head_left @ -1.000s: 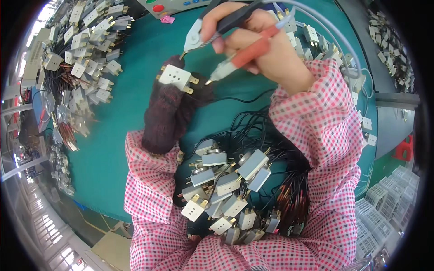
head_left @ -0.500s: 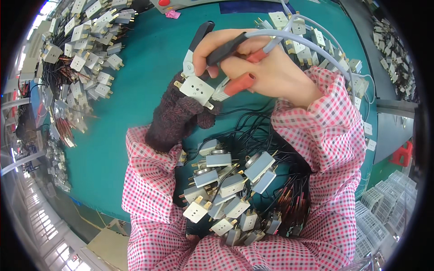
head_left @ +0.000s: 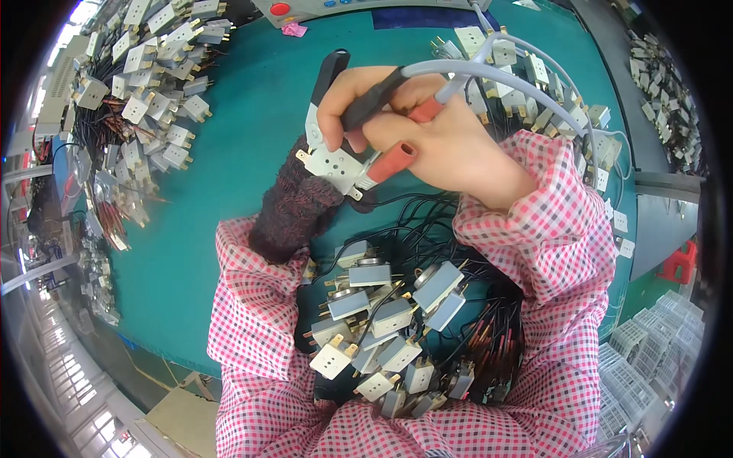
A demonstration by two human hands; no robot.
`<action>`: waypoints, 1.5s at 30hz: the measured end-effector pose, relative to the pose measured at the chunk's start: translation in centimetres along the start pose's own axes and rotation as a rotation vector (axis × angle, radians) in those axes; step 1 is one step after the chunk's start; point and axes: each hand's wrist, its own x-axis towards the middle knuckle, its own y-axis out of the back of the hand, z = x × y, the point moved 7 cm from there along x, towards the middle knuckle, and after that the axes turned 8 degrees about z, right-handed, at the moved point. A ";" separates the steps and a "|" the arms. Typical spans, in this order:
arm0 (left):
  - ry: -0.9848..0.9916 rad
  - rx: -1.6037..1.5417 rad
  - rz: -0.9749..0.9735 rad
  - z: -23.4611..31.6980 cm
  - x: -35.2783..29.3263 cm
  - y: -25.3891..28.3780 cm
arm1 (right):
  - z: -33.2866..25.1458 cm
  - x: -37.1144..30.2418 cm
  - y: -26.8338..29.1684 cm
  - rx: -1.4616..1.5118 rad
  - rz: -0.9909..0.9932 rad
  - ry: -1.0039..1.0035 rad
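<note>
Green table is stretching beneath the work, with a grey machine standing along its far edge and a pink scrap lying just before it; a heap of plugs is sprawling at the left, another heap is lying at the far right, and beyond the table on that side a red stool and white crates are standing; at the middle, the left hand, wearing a dark knitted glove, is gripping one white plug above the table, its pale face and brass prongs showing; the bare right hand is curling around a black clip and a red clip, whose metal noses are meeting opposite ends of that plug, though whether they are biting its prongs I cannot tell; a grey cable is arching from the clips over the right wrist; between the checked sleeves, nearer the body, more plugs are lying in a cluster, their black wires trailing off to the right.
</note>
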 end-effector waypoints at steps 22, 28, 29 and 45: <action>-0.469 1.589 -0.252 10.4 -2.1 -14.8 | 0.3 0.8 19.2 0.816 0.488 0.477; -0.442 1.340 -0.286 6.9 -0.2 -16.9 | -0.5 0.5 18.4 0.691 0.638 0.419; -0.441 1.340 -0.289 7.2 -0.2 -16.8 | -0.6 0.5 18.5 0.692 0.641 0.419; 0.578 -0.292 -0.135 3.6 -9.4 -3.4 | -0.5 0.5 5.0 0.121 0.126 0.066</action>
